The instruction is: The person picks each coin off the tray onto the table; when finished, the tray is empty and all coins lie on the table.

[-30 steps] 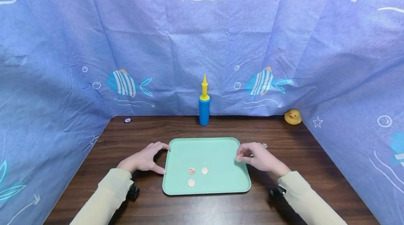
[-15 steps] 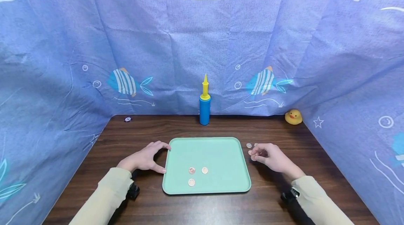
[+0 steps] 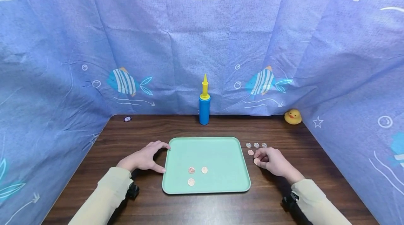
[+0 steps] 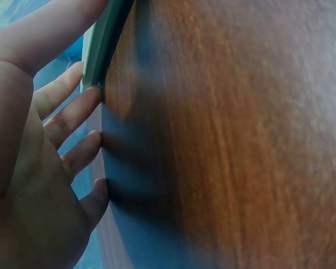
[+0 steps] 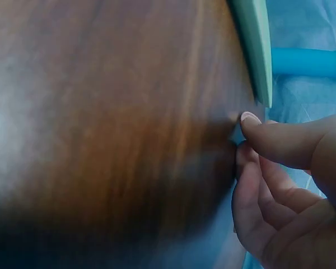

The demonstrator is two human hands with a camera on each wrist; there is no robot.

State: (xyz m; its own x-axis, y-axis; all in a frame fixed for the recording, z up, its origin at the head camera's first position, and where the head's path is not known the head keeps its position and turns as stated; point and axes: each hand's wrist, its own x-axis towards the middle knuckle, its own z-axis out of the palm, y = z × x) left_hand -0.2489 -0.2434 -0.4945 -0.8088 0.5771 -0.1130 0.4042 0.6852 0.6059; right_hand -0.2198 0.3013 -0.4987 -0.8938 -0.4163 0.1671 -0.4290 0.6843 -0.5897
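Plainly, the tray [image 3: 221, 155] lies flat on the worktop [image 3: 208, 209], with wood reaching past it on all four sides. A broad strip lies in front of its near edge and a narrower one behind its far edge. Blue cloth [image 3: 202, 39] rises behind the tray, beyond the worktop's far edge.

On the tray, the space toward its far and right edges gives the most room for moving, because three coins [image 3: 204, 170] lie toward its near left part. Just outside the tray's right edge the space is tighter: a row of three coins [image 3: 256, 145] lies there, with another coin [image 3: 250, 152] just in front of the row.

The tray's long axis runs left to right across the person's front, and its short, rounded ends face the two hands. The right hand [image 3: 273, 162] is to the right of the tray, its grip clamped on a held coin [image 3: 257, 161] between thumb and curled fingers. That coin is round, with a face toward the head view.

The left hand [image 3: 143, 156] is at the tray's left edge, its grip wide apart, the thumb and a fingertip touching the rim.

Behind the tray stands an upright pump [image 3: 204, 111], nozzle up; a toy duck [image 3: 293, 116] sits beyond the tray's far right corner.
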